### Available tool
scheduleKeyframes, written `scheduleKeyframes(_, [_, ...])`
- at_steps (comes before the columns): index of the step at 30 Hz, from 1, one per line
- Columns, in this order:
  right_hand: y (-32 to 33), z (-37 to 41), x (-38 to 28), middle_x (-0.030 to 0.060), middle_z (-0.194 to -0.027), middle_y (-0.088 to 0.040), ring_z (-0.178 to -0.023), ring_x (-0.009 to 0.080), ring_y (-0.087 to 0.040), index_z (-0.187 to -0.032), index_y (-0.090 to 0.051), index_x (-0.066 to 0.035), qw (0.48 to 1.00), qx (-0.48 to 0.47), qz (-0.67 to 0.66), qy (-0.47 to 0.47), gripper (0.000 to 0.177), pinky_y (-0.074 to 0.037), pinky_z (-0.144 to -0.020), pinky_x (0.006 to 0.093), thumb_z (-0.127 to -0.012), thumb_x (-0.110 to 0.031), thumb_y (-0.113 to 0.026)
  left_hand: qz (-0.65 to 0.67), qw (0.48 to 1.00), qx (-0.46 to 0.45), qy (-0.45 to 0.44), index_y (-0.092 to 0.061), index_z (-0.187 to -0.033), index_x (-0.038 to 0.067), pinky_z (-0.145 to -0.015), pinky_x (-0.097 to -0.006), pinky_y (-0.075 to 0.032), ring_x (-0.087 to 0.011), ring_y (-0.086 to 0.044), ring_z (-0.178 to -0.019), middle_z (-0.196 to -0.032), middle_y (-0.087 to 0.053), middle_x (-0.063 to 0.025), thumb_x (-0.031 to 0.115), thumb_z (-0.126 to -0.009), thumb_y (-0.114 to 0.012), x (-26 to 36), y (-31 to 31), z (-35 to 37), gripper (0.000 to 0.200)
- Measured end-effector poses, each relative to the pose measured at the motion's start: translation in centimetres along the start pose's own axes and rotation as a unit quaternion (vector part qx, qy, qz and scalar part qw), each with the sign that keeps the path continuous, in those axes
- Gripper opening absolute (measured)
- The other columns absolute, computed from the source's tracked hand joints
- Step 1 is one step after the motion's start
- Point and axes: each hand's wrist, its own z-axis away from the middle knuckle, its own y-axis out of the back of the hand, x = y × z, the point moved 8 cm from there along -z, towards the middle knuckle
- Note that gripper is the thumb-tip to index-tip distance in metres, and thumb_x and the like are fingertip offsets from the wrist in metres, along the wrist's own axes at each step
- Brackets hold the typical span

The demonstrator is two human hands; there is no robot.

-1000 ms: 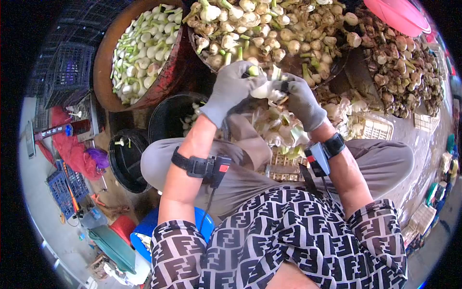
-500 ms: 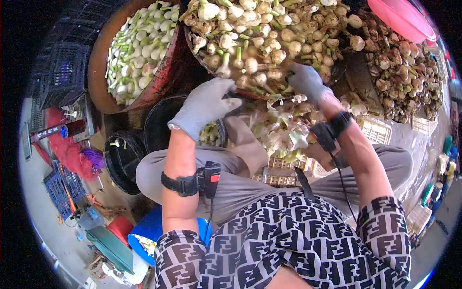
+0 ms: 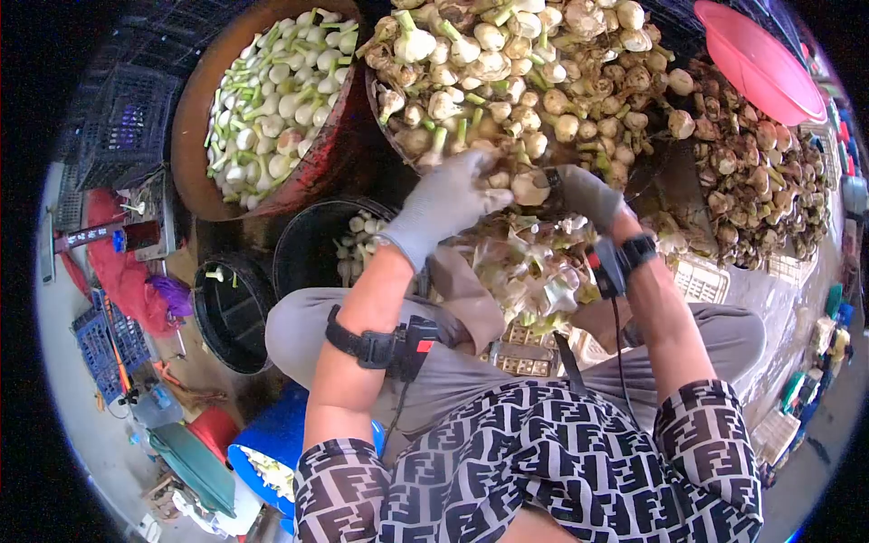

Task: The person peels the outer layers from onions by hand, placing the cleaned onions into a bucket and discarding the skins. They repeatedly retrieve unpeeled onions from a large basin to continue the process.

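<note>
A pale, brown-stained garlic bulb (image 3: 530,187) is between my two gloved hands, over the near rim of a basin of garlic. My left hand (image 3: 448,206) reaches it from the left, its thumb and fingers bent around its side. From the right, my right hand (image 3: 590,195) has its fingers curled against the same bulb; their tips look dark, and whether a small tool is among them cannot be made out. Behind both hands, garlic bulbs (image 3: 493,65) with cut stems are heaped in the basin's murky water. Peeled leafy skins (image 3: 543,262) lie below my hands.
Whitish cleaned bulbs (image 3: 276,100) fill a rusty red drum (image 3: 195,136) at left. A black bucket (image 3: 294,240) beside my knee holds more bulbs. Unpeeled garlic (image 3: 756,172) is piled at right under a pink basin (image 3: 760,59). A blue bucket (image 3: 272,430) stands at lower left.
My left hand has moved right from near the basin rim, and my right hand has come down and closer out of the garlic. A bulb now shows between them.
</note>
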Motion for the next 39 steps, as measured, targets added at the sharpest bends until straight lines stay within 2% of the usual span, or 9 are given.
scheduleKeyframes(4, [-2.7, 3.6, -4.7, 0.0047, -0.096, -0.061, -0.082, 0.0115, -0.057, -0.110, -0.054, 0.001, 0.944, 0.083, -0.318, 0.034, 0.031, -0.048, -0.070, 0.0228, -0.085, -0.016, -0.053, 0.108, 0.994, -0.001, 0.035, -0.044, -0.120, 0.005, -0.085, -0.0314, -0.043, -0.0261, -0.054, -0.102, -0.110, -0.054, -0.0182, 0.042, -0.070, -0.070, 1.0, -2.7, 0.0, 0.068])
scheduleKeyframes(6, [-2.4, 4.0, -4.5, 0.0059, -0.096, -0.060, -0.085, 0.0110, -0.055, -0.110, -0.054, 0.003, 0.965, 0.101, -0.210, 0.121, 0.034, -0.047, -0.068, 0.0229, -0.085, -0.021, -0.054, 0.098, 0.993, -0.014, 0.058, -0.043, -0.120, 0.003, -0.090, -0.0308, -0.040, -0.0269, -0.051, -0.106, -0.116, -0.051, -0.0185, 0.031, -0.068, -0.073, 0.3, -3.4, -0.6, 0.067])
scheduleKeyframes(8, [-2.9, 4.5, -3.4, 0.0058, -0.094, -0.059, -0.084, 0.0102, -0.054, -0.108, -0.054, 0.003, 0.923, 0.113, -0.366, -0.031, 0.036, -0.046, -0.066, 0.0227, -0.085, -0.025, -0.055, 0.077, 0.997, 0.027, -0.006, -0.044, -0.120, 0.002, -0.092, -0.0311, -0.039, -0.0274, -0.051, -0.107, -0.115, -0.051, -0.0182, 0.022, -0.066, -0.074, -0.9, -4.4, -1.1, 0.066])
scheduleKeyframes(19, [-1.6, 5.5, -4.3, 0.0006, -0.061, -0.054, -0.051, 0.0091, -0.047, -0.078, -0.062, -0.002, 0.951, 0.144, -0.254, -0.100, 0.025, -0.037, -0.044, 0.0239, -0.075, -0.026, -0.067, -0.046, 0.987, 0.066, -0.138, -0.030, -0.128, 0.006, -0.095, -0.0348, -0.037, -0.0303, -0.047, -0.110, -0.118, -0.048, -0.0179, 0.021, -0.059, -0.078, 3.4, -2.7, 0.4, 0.086])
scheduleKeyframes(22, [-0.8, 5.7, -6.5, 0.0000, -0.061, -0.055, -0.053, 0.0098, -0.050, -0.085, -0.064, -0.003, 0.958, 0.199, 0.013, 0.208, 0.017, -0.040, -0.047, 0.0242, -0.074, -0.016, -0.066, -0.005, 0.996, 0.031, -0.081, -0.035, -0.126, 0.006, -0.092, -0.0335, -0.039, -0.0277, -0.052, -0.105, -0.115, -0.051, -0.0161, 0.027, -0.059, -0.079, 3.6, -1.8, 0.4, 0.083])
scheduleKeyframes(25, [-1.4, 4.5, -5.1, 0.0002, -0.062, -0.057, -0.053, 0.0104, -0.052, -0.088, -0.064, -0.005, 0.950, 0.186, 0.019, 0.249, 0.014, -0.043, -0.049, 0.0252, -0.074, -0.007, -0.061, 0.026, 0.990, 0.051, -0.131, -0.042, -0.121, 0.006, -0.087, -0.0308, -0.042, -0.0227, -0.055, -0.099, -0.108, -0.056, -0.0130, 0.033, -0.061, -0.078, 3.3, -1.8, 0.4, 0.075])
scheduleKeyframes(31, [-2.5, 4.2, -2.5, 0.0022, -0.072, -0.062, -0.061, 0.0105, -0.056, -0.090, -0.064, -0.003, 0.942, 0.110, -0.317, -0.008, 0.021, -0.045, -0.056, 0.0249, -0.072, -0.001, -0.054, 0.245, 0.969, 0.022, -0.032, -0.053, -0.107, 0.004, -0.072, -0.0237, -0.046, -0.0122, -0.057, -0.081, -0.089, -0.061, -0.0066, 0.039, -0.078, -0.064, 0.7, -2.6, 0.0, 0.046])
scheduleKeyframes(34, [-1.8, 5.1, -3.7, -0.0009, -0.069, -0.058, -0.060, 0.0056, -0.050, -0.089, -0.062, -0.001, 0.939, 0.261, -0.208, -0.086, 0.026, -0.041, -0.052, 0.0199, -0.072, 0.005, -0.044, 0.617, 0.782, 0.006, 0.090, -0.054, -0.103, 0.010, -0.066, -0.0237, -0.048, -0.0108, -0.057, -0.077, -0.085, -0.060, -0.0017, 0.049, -0.084, -0.050, 0.5, -4.2, 0.3, 0.044])
scheduleKeyframes(39, [-1.8, 4.5, -4.6, 0.0035, -0.092, -0.063, -0.080, 0.0079, -0.056, -0.104, -0.059, -0.001, 0.948, 0.256, -0.184, 0.050, 0.026, -0.044, -0.073, 0.0208, -0.077, -0.002, -0.062, 0.541, 0.837, -0.014, 0.082, -0.055, -0.099, 0.008, -0.046, -0.0219, -0.046, -0.0071, -0.055, -0.061, -0.073, -0.058, -0.0001, 0.049, -0.084, -0.049, -0.5, -3.5, 0.2, 0.044])
